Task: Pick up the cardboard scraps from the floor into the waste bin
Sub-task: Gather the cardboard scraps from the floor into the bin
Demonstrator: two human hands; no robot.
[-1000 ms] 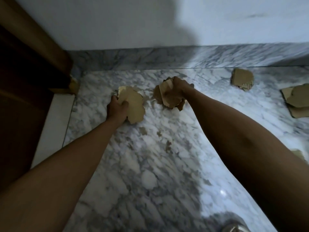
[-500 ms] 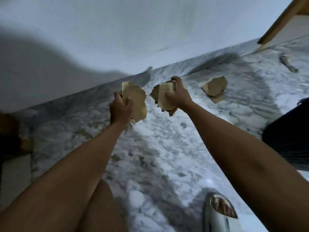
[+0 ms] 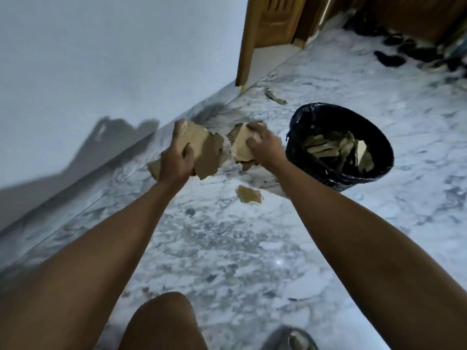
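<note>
Head view: both bare arms extend forward above a white-and-grey marble floor [image 3: 252,248]. Left hand [image 3: 177,160] has its grip closed around a large torn cardboard scrap [image 3: 204,150], held clear of the floor. Right hand [image 3: 262,145] has its grip closed around a bundle of smaller cardboard scraps [image 3: 240,145], also off the floor. A waste bin [image 3: 379,173] with a black liner stands just right of the right hand and contains cardboard pieces [image 3: 326,147]. One small scrap [image 3: 249,194] lies on the floor below the hands. Another piece [image 3: 275,97] lies near the wooden door frame [image 3: 246,46]. Dark shoes [image 3: 389,59] sit at upper right.
</note>
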